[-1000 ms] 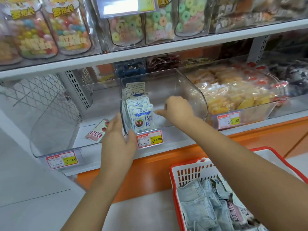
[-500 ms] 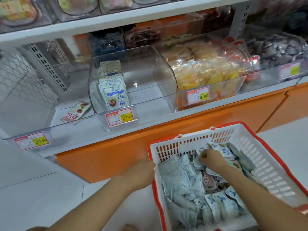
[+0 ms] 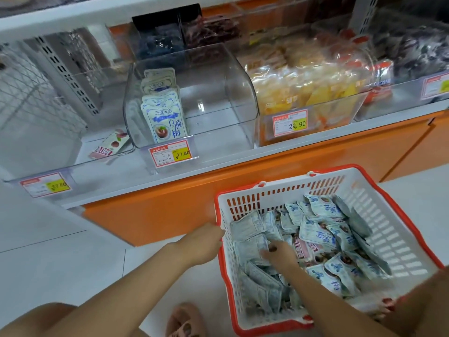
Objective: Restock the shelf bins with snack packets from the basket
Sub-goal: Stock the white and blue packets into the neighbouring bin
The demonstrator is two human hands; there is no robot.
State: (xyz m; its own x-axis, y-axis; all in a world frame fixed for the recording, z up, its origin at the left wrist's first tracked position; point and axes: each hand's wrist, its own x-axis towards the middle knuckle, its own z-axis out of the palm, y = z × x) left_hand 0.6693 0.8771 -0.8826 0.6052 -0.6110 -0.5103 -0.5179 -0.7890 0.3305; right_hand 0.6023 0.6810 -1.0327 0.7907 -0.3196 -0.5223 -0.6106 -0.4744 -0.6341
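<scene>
Packets [image 3: 315, 235] around right hand [image 3: 279, 255], grip unclear

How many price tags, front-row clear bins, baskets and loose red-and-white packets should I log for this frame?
Price tags: 4 (the rightmost is cut off by the frame edge)
Front-row clear bins: 4
Basket: 1
Red-and-white packet, lying in the leftmost bin: 1
Total: 10

Blue-white packets [image 3: 323, 235] heaped in basket [image 3: 379, 215]
</scene>
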